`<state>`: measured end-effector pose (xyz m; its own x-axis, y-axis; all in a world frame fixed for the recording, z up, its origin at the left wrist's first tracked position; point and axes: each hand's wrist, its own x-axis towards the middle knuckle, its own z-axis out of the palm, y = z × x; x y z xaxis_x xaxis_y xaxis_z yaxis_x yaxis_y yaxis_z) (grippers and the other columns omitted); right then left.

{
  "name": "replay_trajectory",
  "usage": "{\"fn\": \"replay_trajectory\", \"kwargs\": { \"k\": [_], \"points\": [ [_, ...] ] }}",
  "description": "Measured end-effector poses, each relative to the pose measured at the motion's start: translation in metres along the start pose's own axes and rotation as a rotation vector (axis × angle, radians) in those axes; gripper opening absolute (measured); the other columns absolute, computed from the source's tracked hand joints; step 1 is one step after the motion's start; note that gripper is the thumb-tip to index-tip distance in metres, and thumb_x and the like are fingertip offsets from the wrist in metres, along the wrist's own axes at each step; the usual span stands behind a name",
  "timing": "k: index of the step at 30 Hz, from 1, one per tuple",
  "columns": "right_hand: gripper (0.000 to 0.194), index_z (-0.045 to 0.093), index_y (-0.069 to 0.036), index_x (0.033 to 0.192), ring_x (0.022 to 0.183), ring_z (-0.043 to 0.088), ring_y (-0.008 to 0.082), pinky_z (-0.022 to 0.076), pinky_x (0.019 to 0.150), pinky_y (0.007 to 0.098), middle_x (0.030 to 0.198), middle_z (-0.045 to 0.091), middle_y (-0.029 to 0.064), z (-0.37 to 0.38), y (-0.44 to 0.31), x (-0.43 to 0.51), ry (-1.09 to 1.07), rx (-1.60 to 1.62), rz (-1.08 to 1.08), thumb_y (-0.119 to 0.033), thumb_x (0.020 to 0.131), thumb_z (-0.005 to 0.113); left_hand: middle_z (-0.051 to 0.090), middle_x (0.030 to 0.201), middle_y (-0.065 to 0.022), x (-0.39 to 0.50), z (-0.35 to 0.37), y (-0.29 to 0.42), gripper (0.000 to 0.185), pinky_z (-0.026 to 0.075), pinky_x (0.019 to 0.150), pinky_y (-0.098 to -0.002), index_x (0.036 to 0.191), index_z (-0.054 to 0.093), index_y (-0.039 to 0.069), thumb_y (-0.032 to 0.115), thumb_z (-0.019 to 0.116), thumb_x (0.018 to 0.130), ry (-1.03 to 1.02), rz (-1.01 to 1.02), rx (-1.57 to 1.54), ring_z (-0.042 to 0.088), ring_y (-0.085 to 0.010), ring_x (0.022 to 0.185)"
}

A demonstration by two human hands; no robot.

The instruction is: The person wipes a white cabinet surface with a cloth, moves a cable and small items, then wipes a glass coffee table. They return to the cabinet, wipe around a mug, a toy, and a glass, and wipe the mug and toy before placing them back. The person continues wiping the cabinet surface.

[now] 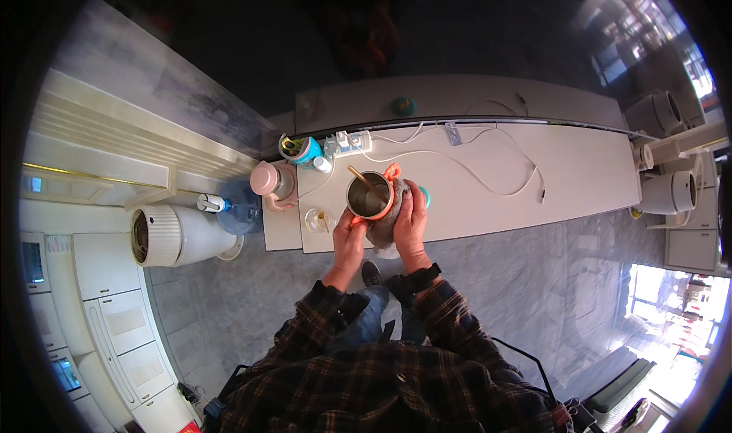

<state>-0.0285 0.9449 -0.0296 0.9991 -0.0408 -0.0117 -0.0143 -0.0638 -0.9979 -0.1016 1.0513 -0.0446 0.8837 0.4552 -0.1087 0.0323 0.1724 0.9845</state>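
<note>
Between my hands is an orange cup (360, 199) with a metal inside and ear-like orange handles. A thin wooden-looking stick (361, 176) leans in it, past the rim. My left hand (348, 241) grips the lower handle. With my right hand (412, 218) I hold a grey cloth (384, 231) against the cup's right side. The cloth hangs past the table's front edge. Behind my right fingers, a teal round object (425, 197) is mostly hidden. A small clear glass dish (313, 220) with a thin stick-like item sits left of my left hand.
The long white table (486, 170) carries a power strip (353, 143) with plugs, and a white cable (457, 154) loops across it. At left stand a blue container (309, 151), a white bottle (322, 164), a pink-lidded jug (266, 178) and a large blue water bottle (240, 207). A dark glossy panel rises behind.
</note>
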Motion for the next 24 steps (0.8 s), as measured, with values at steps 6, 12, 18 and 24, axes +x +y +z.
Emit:
{"fn": "replay_trajectory", "kwargs": {
  "k": [6,12,18,24],
  "points": [
    [0.029,0.054,0.001,0.118,0.099,0.056,0.0204,0.0436,0.088,0.0303,0.104,0.061,0.0128,-0.002,0.007,0.007,-0.226,0.149,0.129,-0.020,0.099,0.045,0.062,0.102,-0.0061,0.001,-0.031,0.038,0.028,0.047,0.084,-0.0281,0.110,0.059,-0.002,0.002,0.048,0.084,-0.104,-0.100,-0.130,0.057,-0.0130,0.093],
    [0.032,0.054,-0.001,0.121,0.088,0.062,0.0161,0.0526,0.075,0.0302,0.102,0.062,0.0101,-0.022,-0.010,0.015,-0.132,0.632,0.546,-0.024,0.099,0.048,0.063,0.104,-0.0084,0.002,-0.052,0.083,0.024,0.049,0.094,-0.0356,0.107,0.059,-0.004,0.001,0.050,0.085,-0.162,-0.102,-0.249,0.061,-0.0160,0.100],
    [0.031,0.049,-0.003,0.124,0.100,0.059,0.0209,0.0487,0.086,0.0318,0.112,0.059,0.0099,-0.021,-0.074,0.017,-0.439,0.504,-0.045,-0.009,0.094,0.052,0.063,0.104,-0.0082,0.001,-0.054,0.103,0.025,0.049,0.090,-0.0339,0.108,0.059,-0.003,0.001,0.051,0.085,-0.196,-0.058,-0.107,0.061,-0.0168,0.100],
    [0.044,0.049,-0.006,0.119,0.104,0.054,0.0343,0.0448,0.089,0.0351,0.109,0.054,0.0159,-0.008,-0.090,0.010,-0.336,0.085,-0.435,0.003,0.078,0.060,0.062,0.111,-0.0109,-0.006,-0.057,0.116,0.028,0.048,0.093,-0.0412,0.109,0.058,-0.001,0.001,0.049,0.082,-0.189,-0.063,-0.166,0.061,-0.0219,0.104]
  ]
}}
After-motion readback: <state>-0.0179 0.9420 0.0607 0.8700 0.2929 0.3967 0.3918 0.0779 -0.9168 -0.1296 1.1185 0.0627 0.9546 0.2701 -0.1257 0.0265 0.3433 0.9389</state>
